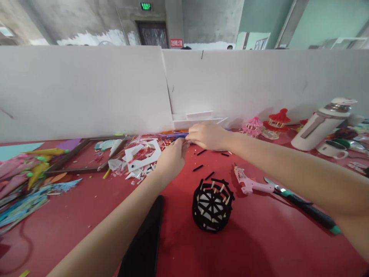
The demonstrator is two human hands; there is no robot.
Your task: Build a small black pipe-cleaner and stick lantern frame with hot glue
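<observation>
Both hands reach forward over the red table and meet at the fingertips. My left hand (pixel 172 158) is closed in a pinch, and the fingers of my right hand (pixel 206 135) are bent together against it. Whatever lies between them is too small or hidden to make out. Just behind the fingers is a bundle of blue and orange pipe cleaners (pixel 173 134). Nearer to me stands a round black openwork basket (pixel 212 207) with pale little posts. Short black sticks (pixel 198 168) lie between it and my right hand.
A pink glue gun (pixel 250 184) and a green-black cutter (pixel 308 211) lie at right. Behind are small pavilion models (pixel 277 122), a white thermos (pixel 319 125) and a mug (pixel 331 149). Foam scraps (pixel 155 150), a wooden frame (pixel 72 169) and a black slab (pixel 145 242) are left. White boards (pixel 86 92) stand behind.
</observation>
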